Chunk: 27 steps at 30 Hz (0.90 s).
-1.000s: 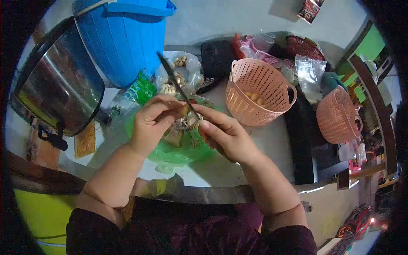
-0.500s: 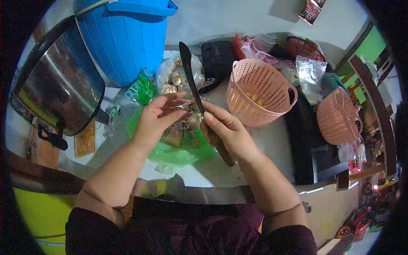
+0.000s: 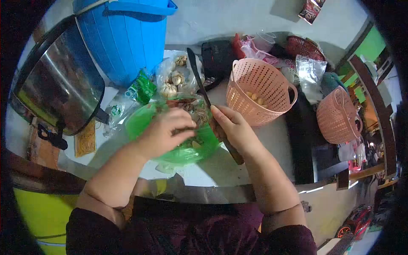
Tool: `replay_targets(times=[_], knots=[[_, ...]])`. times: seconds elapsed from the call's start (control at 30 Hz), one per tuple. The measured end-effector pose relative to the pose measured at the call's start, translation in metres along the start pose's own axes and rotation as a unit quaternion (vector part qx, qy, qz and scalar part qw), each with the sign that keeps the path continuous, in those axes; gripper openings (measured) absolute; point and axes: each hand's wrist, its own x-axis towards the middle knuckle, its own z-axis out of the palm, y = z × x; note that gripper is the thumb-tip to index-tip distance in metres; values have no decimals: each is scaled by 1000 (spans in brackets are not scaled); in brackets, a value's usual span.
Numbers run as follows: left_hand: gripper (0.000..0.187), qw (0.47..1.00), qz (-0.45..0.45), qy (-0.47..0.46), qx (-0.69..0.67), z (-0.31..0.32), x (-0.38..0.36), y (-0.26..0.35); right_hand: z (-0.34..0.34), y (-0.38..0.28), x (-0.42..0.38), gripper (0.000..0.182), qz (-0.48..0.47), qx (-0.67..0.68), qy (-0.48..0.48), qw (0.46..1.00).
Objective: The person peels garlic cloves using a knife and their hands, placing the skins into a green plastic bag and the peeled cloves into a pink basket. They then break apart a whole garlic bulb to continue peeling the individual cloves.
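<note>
My right hand (image 3: pixel 233 127) is wrapped round the wooden handle of a knife (image 3: pixel 198 75), whose dark blade points up and away. Over a green plastic bag (image 3: pixel 170 155) hovers my left hand (image 3: pixel 168 129), blurred, its fingers curled and apart with nothing visible between them. Inside the green bag lie papery peelings (image 3: pixel 197 114) and a few pale pieces. Just beyond it, whole garlic bulbs (image 3: pixel 168 89) sit in a clear plastic bag. A pink perforated basket (image 3: pixel 259 91) to the right of the knife holds several peeled cloves (image 3: pixel 255 97).
A tall blue bucket (image 3: pixel 127 42) and a large metal pot (image 3: pixel 63 76) stand at the left. Behind are a black pouch (image 3: pixel 217 58) and a red basket (image 3: pixel 304 47). A second pink basket (image 3: pixel 338 117) is at the right, near a silvery plastic packet (image 3: pixel 310 74).
My left hand has moved down over the green bag, away from the knife and the garlic skin it was handling. My right hand and the knife have shifted slightly right.
</note>
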Motion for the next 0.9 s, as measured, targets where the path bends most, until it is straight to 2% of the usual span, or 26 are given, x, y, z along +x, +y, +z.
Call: replay_targets(times=[0.13,0.23,0.33,0.43,0.53,0.63,0.67,0.77,0.8,0.83,0.9], knots=[[22,987,13,-137,85,-1,-5,3,1,-14,-6,39,54,-83,-20,995],[15,980,11,-171,105,2,-9,1,3,-14,-7,39,30,-111,-34,993],[15,979,7,-175,105,7,-13,-4,6,-3,-5,38,-46,-98,-29,994],[14,981,-27,-168,94,4,-8,-4,7,-3,-4,40,-55,-44,-32,997],[18,994,-51,-94,-12,-2,-3,-1,6,-12,-9,42,-6,-19,-11,1000],[25,997,-36,-16,-66,-2,-1,-4,8,-13,-9,44,-15,32,0,999],[22,983,-118,-24,-139,-4,-2,1,7,-12,-8,43,-18,41,-9,999],[18,977,-123,19,-173,-3,0,-4,4,-7,-4,41,-32,37,-28,998],[15,949,-150,36,-275,-1,1,-4,4,-5,-4,40,-39,17,-28,999],[15,945,-158,39,-282,-2,1,-4,3,-4,-4,40,-46,-3,-28,999],[15,938,-174,46,-296,-5,1,-8,3,-8,-6,38,2,5,-38,999]])
